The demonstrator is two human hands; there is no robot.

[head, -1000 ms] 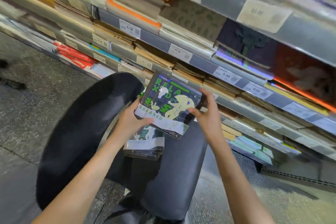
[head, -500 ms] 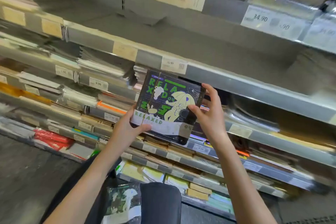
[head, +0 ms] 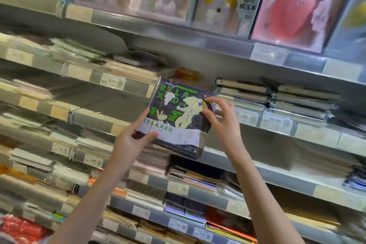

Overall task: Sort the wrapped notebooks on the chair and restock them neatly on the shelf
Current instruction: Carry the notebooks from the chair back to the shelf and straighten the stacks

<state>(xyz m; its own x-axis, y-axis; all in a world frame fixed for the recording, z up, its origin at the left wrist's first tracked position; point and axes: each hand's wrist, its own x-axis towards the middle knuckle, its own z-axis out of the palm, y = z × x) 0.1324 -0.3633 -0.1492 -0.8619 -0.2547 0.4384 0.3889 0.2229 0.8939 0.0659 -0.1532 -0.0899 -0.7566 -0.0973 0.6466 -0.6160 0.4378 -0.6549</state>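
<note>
A wrapped stack of dark notebooks (head: 178,113) with green "RELAXED" lettering and a pale cartoon figure is held up in front of the shelf (head: 217,156). My left hand (head: 132,140) grips its lower left corner, thumb on the cover. My right hand (head: 223,121) holds its right edge with curled fingers and the thumb on the front. The stack tilts slightly, its top level with a shelf tier that carries dark bound notebooks (head: 277,95) to the right. The chair is out of view.
Several grey metal shelf tiers with price tags (head: 275,121) hold flat piles of notebooks and paper. The top tier displays upright pastel covers, one with a strawberry (head: 291,8). Red packs (head: 19,230) lie at the bottom left.
My view has swung up from the chair to the higher shelves. Both hands have lifted the notebook stack up and slightly right, and my right hand has shifted onto its right edge.
</note>
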